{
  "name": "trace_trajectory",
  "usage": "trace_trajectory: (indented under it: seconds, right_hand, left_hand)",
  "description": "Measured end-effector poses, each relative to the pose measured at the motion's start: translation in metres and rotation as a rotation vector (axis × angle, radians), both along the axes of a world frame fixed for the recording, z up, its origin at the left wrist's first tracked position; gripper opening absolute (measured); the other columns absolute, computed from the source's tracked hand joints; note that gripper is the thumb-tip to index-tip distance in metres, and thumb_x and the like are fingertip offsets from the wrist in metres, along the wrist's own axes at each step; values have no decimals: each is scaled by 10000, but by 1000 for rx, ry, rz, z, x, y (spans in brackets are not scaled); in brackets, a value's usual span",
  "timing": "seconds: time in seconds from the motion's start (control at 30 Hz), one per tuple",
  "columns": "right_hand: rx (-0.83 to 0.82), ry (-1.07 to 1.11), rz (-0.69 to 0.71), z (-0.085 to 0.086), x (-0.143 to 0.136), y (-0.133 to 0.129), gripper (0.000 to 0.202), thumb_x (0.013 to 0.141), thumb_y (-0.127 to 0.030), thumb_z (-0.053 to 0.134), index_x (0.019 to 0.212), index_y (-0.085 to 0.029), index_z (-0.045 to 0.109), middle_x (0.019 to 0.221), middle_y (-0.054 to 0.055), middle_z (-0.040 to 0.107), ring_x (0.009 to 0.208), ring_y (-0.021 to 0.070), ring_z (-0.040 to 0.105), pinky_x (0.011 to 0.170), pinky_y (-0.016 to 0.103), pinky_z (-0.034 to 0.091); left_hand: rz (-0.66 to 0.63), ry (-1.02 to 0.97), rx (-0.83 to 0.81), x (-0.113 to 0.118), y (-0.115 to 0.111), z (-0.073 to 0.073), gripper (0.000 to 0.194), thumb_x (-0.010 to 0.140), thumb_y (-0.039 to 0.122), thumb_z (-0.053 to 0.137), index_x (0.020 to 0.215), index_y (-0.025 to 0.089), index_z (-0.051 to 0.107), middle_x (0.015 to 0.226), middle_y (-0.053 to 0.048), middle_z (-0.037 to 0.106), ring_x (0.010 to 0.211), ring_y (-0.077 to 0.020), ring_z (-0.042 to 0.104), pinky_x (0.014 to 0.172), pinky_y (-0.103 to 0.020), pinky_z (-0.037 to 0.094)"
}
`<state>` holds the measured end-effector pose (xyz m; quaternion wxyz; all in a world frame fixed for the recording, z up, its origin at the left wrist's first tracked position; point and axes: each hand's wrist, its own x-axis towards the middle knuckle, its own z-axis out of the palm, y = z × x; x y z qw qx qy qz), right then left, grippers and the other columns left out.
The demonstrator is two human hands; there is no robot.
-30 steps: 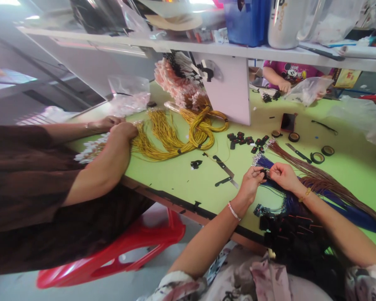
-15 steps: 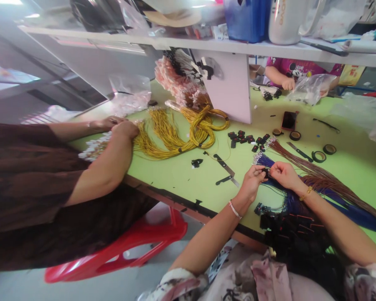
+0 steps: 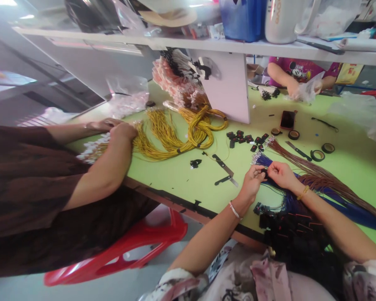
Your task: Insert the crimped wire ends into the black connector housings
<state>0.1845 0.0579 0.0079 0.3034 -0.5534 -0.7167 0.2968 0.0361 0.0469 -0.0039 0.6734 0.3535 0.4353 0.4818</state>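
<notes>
My left hand (image 3: 252, 182) pinches a small black connector housing (image 3: 264, 173) between thumb and fingers, just above the table. Close against its right side, my right hand (image 3: 281, 175) has its fingertips pressed together; what they grip is too small to make out. Beneath and behind both hands runs a bundle of blue wires (image 3: 262, 160) with pale metal tips. Beside it lies a bundle of brown wires (image 3: 288, 155). Black housings with wires attached (image 3: 288, 225) are heaped by my front edge. More loose black housings (image 3: 240, 137) are scattered beyond my hands.
Two box-cutter knives (image 3: 224, 166) lie left of my hands; another knife (image 3: 298, 151) rests near black tape rolls (image 3: 317, 155). A phone (image 3: 288, 120) lies further back. Yellow wire bundles (image 3: 172, 142) are near a co-worker's arm (image 3: 108, 167). A shelf (image 3: 188, 45) spans above.
My hands stay together at the black housing, with the right fingers slightly closer to it. Across the table, the other person's hand and clear bag have shifted. The view has moved slightly.
</notes>
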Motion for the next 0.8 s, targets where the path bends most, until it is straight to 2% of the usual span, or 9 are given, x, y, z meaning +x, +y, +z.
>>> trace_trajectory:
  seconds: [0.1,0.27,0.47,0.57,0.63,0.7,0.73,0.77,0.8]
  right_hand:
    - [-109,110,11,0,2,2,154,756,-259,490,636,-170,528,564,-22,514,514,94,408,498,205,330]
    - [-27,77,64,9,6,-3,154,781,-270,510,693,-162,576,572,-32,513,504,83,379,492,202,303]
    - [33,-56,1,5,0,-6,138,756,-236,518,633,-176,538,508,-41,474,461,82,346,473,213,261]
    - [36,-59,38,8,3,-5,154,760,-250,514,626,-175,531,522,-36,485,473,85,370,485,219,266]
    - [-27,26,85,14,9,-2,198,792,-292,490,640,-174,539,546,-30,510,493,91,403,496,217,292]
    - [-142,112,99,22,18,3,250,830,-341,451,674,-174,554,555,-29,534,497,97,430,499,217,319]
    - [-191,125,99,25,22,6,269,841,-356,437,687,-174,563,556,-28,546,494,99,439,499,219,328]
    - [-218,107,103,27,25,9,274,843,-357,434,693,-174,572,558,-27,558,494,101,448,502,221,333]
    - [-216,63,117,28,27,11,262,836,-343,445,694,-173,585,566,-24,573,503,104,459,509,222,337]
  left_hand:
    - [13,14,21,1,-1,-1,225,677,174,659,886,158,575,813,-11,566,733,-105,544,679,-252,489]
    - [4,8,7,1,0,-1,218,678,192,662,877,159,577,800,-12,576,718,-105,543,675,-255,488]
    - [18,34,40,2,0,-5,206,681,184,652,872,158,580,799,-11,588,701,-100,546,667,-247,476]
    - [12,80,81,1,-3,-3,201,688,197,660,868,162,580,787,-13,579,698,-109,545,667,-258,470]
    - [30,170,202,0,-11,5,183,727,209,638,901,173,592,829,-35,594,751,-134,566,730,-294,478]
    - [21,301,428,1,-25,20,177,783,203,586,957,193,616,929,-72,622,876,-172,585,848,-338,462]
    - [-39,362,562,3,-34,28,193,804,190,555,982,204,630,975,-88,632,945,-191,582,901,-353,443]
    - [-158,399,697,7,-44,36,217,815,171,528,993,212,644,1006,-99,642,993,-206,579,935,-363,429]
    - [-336,418,831,11,-54,43,258,824,149,496,1019,217,651,1032,-106,651,1019,-215,581,948,-364,426]
